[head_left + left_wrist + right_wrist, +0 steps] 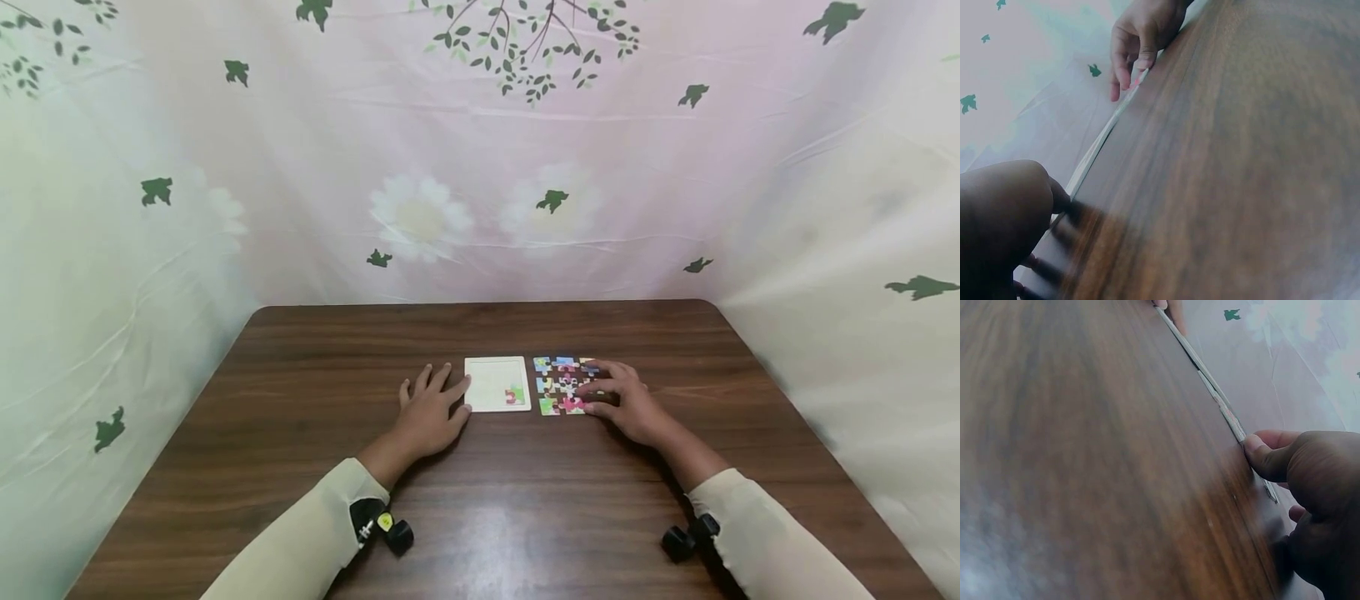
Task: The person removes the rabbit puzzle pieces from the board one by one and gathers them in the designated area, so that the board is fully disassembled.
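In the head view, a white square puzzle tray (491, 379) lies flat on the table. A green and pink piece (514, 396) sits in its lower right corner. My left hand (431, 417) lies with fingers spread on the table, thumb and index finger touching the tray's left edge. Right of the tray, several colourful jigsaw pieces (551, 386) lie flat in loose rows. My right hand (626, 404) is over their right side, fingers apart and lightly bent, fingertips touching the pieces. It covers part of them. Both wrist views show the tray and pieces only edge-on.
The dark wooden table (480, 483) has rounded far corners. A pale cloth (480, 167) printed with leaves, birds and flowers hangs behind it and along both sides.
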Motion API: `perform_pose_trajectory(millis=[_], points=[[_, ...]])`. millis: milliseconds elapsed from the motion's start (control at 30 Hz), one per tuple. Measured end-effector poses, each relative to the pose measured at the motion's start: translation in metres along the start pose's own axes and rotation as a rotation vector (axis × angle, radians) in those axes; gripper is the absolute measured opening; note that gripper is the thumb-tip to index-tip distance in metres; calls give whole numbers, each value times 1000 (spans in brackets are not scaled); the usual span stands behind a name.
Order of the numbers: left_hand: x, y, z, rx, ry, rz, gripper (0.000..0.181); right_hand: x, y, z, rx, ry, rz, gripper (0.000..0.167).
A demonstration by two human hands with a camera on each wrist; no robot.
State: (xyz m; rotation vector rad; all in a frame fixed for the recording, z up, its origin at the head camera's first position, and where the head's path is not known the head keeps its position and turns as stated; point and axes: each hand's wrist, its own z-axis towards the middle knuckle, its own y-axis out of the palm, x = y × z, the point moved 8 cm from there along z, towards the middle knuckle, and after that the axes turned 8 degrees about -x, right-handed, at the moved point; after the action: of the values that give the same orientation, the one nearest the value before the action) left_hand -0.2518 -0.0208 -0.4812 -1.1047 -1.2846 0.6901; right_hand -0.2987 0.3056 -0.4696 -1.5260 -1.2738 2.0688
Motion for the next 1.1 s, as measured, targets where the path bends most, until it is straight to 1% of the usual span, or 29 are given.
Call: perform_pose_trajectory(millis=[100,200,400,633,833,933,1100], points=[[2,-3,1,7,3,3,56,-1,-2,0,8,-8,1,24],[2,-4,1,4,1,7,56,-2,-4,0,11,-10,1,24],[0,-1,1,-1,-3,16,56,0,-2,0,-1,-2,17,22],[0,1,0,-7,-1,4,56,-1,-3,1,28,-31,36,24],[2,-3,1,4,-1,8,55,-10,-3,14,76,-82,29,28],[2,-3,1,0,-3,8,56,-16,2,22,76,-101,36,27],[1,-1,0,-10,-7,15,56,-28,11,32,65,-125,78,25]])
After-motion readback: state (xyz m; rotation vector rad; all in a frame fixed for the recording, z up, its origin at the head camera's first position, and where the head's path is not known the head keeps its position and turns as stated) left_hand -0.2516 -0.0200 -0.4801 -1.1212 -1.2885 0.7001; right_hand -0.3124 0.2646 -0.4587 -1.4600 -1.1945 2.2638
